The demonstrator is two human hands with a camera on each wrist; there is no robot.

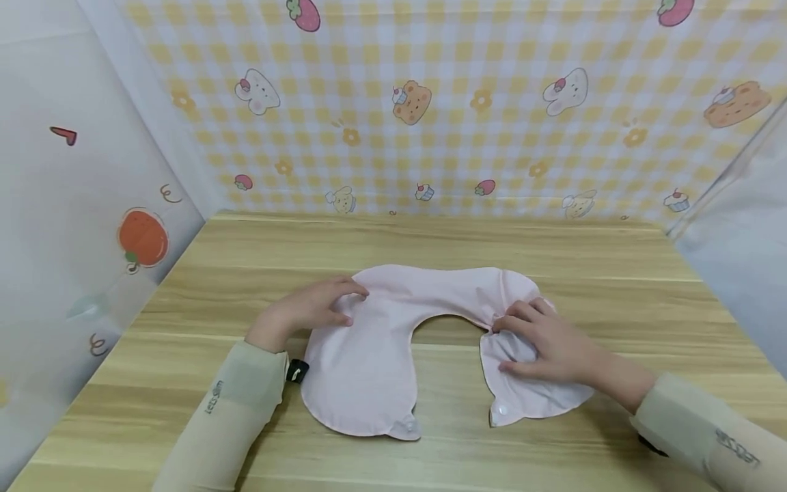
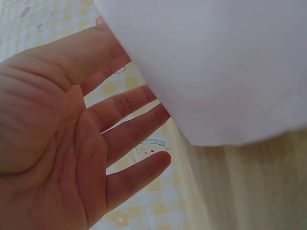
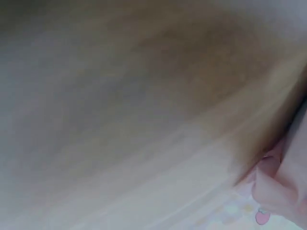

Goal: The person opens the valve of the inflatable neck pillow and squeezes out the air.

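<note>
Sleeves (image 1: 215,430); pink U-cloth (image 1: 359,376) crosswise, ends nearward

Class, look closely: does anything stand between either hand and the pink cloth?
Nothing visible does. The left hand reaches over the left edge of the cloth, and the right hand is on its wrinkled right part, with no other object between.

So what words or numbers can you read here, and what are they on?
"Let's Slim", it looks like: left sleeve.
Right sleeve: writing too blurred to read.
Black thing by left sleeve: white mark, unreadable.
Checked wall cloth, left wrist view: cut-off, blurred letters.
Pink cloth: no writing visible.
No readable numbers.
</note>
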